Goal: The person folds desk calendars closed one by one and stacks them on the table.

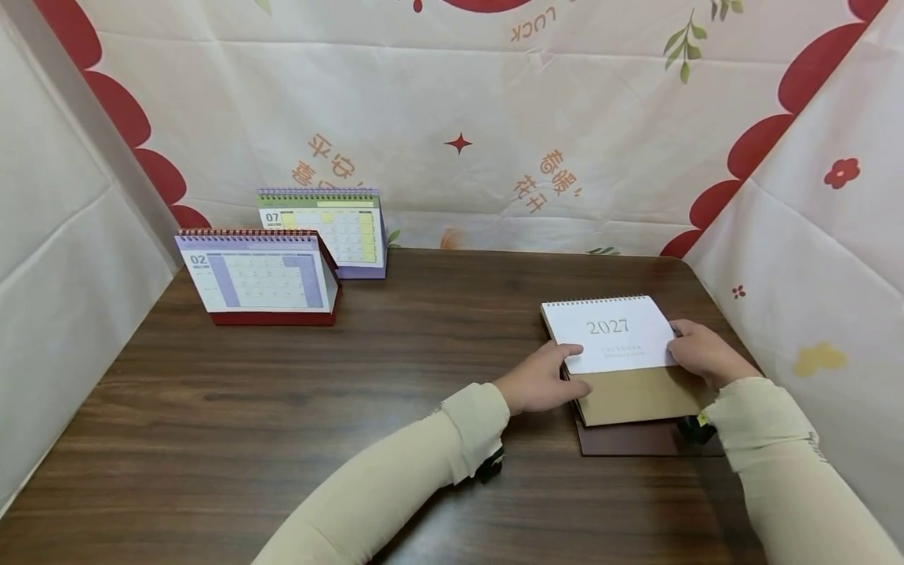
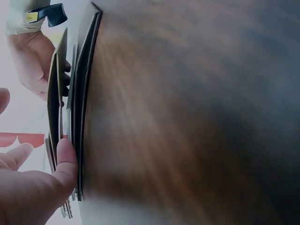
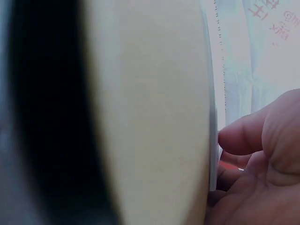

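A white desk calendar [image 1: 614, 337] marked 2027, with a tan board stand [image 1: 643, 395], lies flat above a dark brown board [image 1: 621, 439] at the right side of the table. At its left edge my left hand [image 1: 540, 380] holds it, thumb and index over the top; in the left wrist view one finger [image 2: 66, 147] lies lower, against the edges. My right hand [image 1: 709, 353] pinches the right edge of the white calendar, and its thumb [image 3: 241, 137] shows against the pages. Part of the lower board is hidden.
On the left stand two desk calendars: a red-based one [image 1: 264, 278] showing 02, and behind it a purple-based one [image 1: 349, 231] showing 07. The wooden table [image 1: 318, 408] is bounded by a printed cloth [image 1: 459, 94] at the back and sides.
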Tool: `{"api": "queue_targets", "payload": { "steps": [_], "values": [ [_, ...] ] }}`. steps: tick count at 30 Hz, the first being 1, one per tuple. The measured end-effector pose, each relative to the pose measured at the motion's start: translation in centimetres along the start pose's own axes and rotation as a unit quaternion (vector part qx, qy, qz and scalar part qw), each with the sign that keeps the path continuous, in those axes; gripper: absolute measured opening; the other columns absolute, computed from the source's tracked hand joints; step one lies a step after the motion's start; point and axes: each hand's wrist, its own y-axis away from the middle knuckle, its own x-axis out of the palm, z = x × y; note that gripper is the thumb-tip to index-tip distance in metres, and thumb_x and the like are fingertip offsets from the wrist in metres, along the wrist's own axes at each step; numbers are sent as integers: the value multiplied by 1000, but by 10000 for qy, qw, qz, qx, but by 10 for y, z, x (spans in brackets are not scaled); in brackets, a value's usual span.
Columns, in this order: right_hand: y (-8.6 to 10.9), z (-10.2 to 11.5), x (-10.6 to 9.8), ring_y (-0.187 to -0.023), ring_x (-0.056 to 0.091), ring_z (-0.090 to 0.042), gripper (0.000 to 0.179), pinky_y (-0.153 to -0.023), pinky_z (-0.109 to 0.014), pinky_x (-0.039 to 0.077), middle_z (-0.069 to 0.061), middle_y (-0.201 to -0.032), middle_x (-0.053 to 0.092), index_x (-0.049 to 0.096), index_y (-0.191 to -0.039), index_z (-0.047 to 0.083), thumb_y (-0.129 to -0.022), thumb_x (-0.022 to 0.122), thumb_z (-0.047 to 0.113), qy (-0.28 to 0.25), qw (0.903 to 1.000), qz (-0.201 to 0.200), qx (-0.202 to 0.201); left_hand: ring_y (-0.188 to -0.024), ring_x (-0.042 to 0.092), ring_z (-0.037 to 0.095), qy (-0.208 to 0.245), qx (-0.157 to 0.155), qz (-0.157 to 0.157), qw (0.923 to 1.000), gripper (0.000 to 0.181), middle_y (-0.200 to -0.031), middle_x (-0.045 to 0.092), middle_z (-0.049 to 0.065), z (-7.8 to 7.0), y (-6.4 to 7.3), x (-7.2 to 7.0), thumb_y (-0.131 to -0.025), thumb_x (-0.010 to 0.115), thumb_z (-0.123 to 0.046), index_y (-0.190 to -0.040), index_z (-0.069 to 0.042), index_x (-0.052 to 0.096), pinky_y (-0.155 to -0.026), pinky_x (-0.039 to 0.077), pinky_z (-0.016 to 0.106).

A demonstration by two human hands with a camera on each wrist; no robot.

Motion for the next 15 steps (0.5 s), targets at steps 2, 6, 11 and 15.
{"api": "queue_targets", "payload": {
  "steps": [2, 6, 11, 15],
  "values": [
    [0, -1, 0, -120, 32, -51, 65, -101, -62, 31, -45, -143, 20, 9, -145, -23, -90, 33, 2, -1, 10000, -33, 4, -130, 41, 8, 1, 18, -26, 10000, 62, -150, 39, 4, 0, 0, 2, -94, 66, -31, -148, -11, 45, -101, 36, 20],
    [1, -1, 1, -120, 32, -50, 63, -100, -61, 32, -44, -142, 22, 13, -144, -24, -91, 32, 3, 13, 9999, -160, -26, -129, 42, 8, 37, 61, -10, 10000, 57, -147, 41, 3, -1, 0, 1, -95, 66, -29, -146, -10, 48, -102, 35, 20],
    [2, -2, 3, -116, 36, -49, 60, -95, -57, 37, -43, -136, 29, 19, -141, -24, -94, 33, 10, 71, 9997, -225, -86, -137, 34, 10, -31, -57, 290, 9996, 55, -153, 33, 2, 0, -1, -1, -96, 65, -31, -145, -13, 49, -104, 34, 23],
    [2, -3, 4, -110, 41, -47, 59, -89, -52, 41, -40, -132, 34, 21, -139, -24, -96, 35, 15, 139, 9997, -174, 25, -145, 22, 15, -180, -177, 565, 9981, 56, -162, 19, 5, 0, -2, -3, -95, 65, -34, -147, -18, 49, -109, 30, 28]
  ]
}}
